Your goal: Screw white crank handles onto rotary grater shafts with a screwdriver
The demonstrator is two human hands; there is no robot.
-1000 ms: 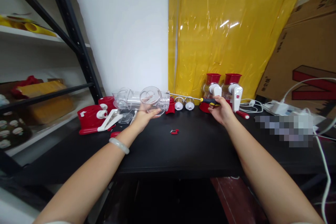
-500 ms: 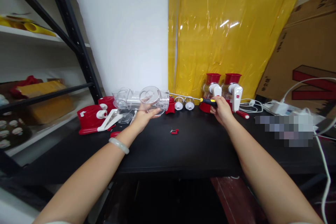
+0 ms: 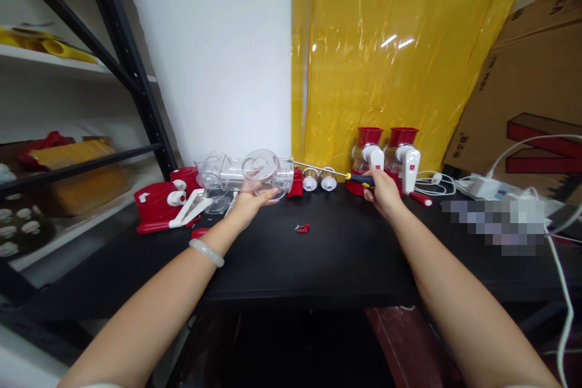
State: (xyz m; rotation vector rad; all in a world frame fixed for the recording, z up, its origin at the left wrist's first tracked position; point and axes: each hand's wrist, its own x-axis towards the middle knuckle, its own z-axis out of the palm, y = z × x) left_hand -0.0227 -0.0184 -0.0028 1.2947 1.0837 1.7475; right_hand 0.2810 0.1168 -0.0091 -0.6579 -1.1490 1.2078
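Black tabletop (image 3: 318, 267): is stretching out right in front of me, carrying pretty much all the parts.
Yellow plastic sheet (image 3: 368, 42): is standing up behind it, catching some bright light streaks.
Cardboard box (image 3: 541, 79): is sitting over on my right.
Red-topped machines (image 3: 411, 170): two of them are standing side by side at the back right, showing white crank arms.
Red housing (image 3: 157, 203): is sitting off to my left, with a white arm right next to it.
Clear plastic body (image 3: 260, 163): I'm holding it sideways above the tabletop, my left hand (image 3: 251, 201) wrapping around it from below, thumb and fingers curled on it.
Screwdriver (image 3: 359, 179): my right hand (image 3: 384, 194) is closing around the black-and-yellow handle; the tip is pointing at the clear body's right end, can't tell if it's touching.
Drums (image 3: 310, 182): two are sitting just behind the shaft, white ends facing me.
Little red piece (image 3: 303, 228): is lying on the tabletop between my hands, closer to me.
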